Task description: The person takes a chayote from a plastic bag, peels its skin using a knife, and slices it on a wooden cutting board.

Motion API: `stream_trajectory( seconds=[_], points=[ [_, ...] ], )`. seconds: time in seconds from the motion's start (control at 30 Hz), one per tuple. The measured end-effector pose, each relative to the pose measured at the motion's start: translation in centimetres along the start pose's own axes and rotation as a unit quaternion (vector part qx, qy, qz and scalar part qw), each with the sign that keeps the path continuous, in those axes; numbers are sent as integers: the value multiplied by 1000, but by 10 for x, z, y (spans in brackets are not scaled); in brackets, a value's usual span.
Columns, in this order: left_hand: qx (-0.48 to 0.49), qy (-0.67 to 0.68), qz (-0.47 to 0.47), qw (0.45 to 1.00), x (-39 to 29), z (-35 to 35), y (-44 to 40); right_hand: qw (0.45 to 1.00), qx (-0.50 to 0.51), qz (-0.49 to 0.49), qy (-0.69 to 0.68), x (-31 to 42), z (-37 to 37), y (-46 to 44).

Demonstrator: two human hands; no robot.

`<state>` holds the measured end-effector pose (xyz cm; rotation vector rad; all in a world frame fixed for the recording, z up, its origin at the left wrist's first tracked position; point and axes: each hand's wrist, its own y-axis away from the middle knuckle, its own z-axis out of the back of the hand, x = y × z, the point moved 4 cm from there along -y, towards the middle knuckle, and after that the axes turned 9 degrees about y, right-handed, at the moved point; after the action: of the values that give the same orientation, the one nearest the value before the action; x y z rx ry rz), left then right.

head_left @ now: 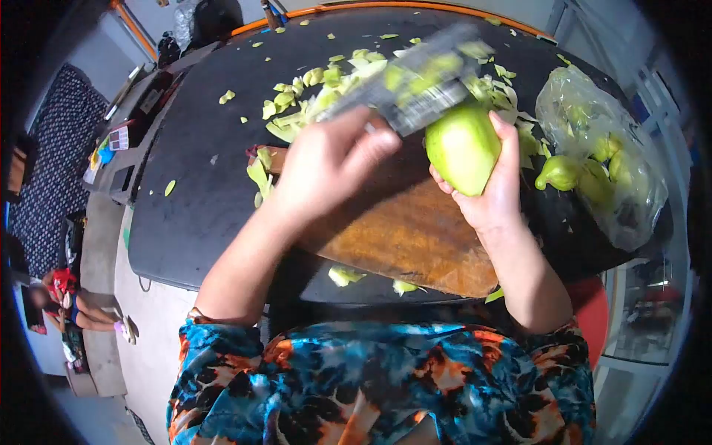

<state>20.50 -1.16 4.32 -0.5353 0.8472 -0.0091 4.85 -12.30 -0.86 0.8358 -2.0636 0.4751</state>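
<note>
My left hand is closed around the handle of a cleaver, whose broad blade is smeared by motion. The blade lies over the upper end of a green mango; whether it touches the flesh cannot be made out. My right hand grips the mango from the right and below, thumb along its side. Pale peeled flesh shows on the mango's front. Beneath both hands is a wooden cutting board. Pale green peelings lie heaped behind and beside the board.
To the right, a clear plastic bag holds several green mangoes, one at its mouth. The dark table has scattered scraps and an orange rim at the far edge. Another person is at the far left.
</note>
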Motion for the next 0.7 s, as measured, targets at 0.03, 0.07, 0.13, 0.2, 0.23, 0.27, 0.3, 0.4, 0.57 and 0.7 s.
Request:
stream_trajectory(
  seconds=[0.03,0.07,0.13,0.2,0.23,0.27,0.3,0.4,0.57,0.7],
  points=[
    [61,-3,-6,998,-11,-7,7,1000,16,13,-3,0,2,-1],
    [89,14,-43,995,-21,-14,12,994,-92,-3,-58,-3,8,3],
    [126,10,-83,988,-39,-22,19,988,-90,51,-115,-12,19,1],
    [130,18,-95,987,-42,-23,20,976,78,64,-195,-16,29,-3],
    [127,15,-97,987,-40,-23,20,982,54,60,-172,-20,36,-4],
    [125,12,-100,987,-37,-23,20,987,30,58,-149,-23,41,-5],
    [122,10,-102,987,-34,-23,19,991,6,55,-125,-22,39,-4],
    [-20,-77,9,997,7,-3,-4,997,77,-25,-13,-5,-4,8],
    [-91,-67,123,986,56,21,-17,999,34,-36,-22,3,-12,7],
    [-2,39,45,998,20,-4,-2,996,-26,-32,-77,10,-7,3]
  ],
)
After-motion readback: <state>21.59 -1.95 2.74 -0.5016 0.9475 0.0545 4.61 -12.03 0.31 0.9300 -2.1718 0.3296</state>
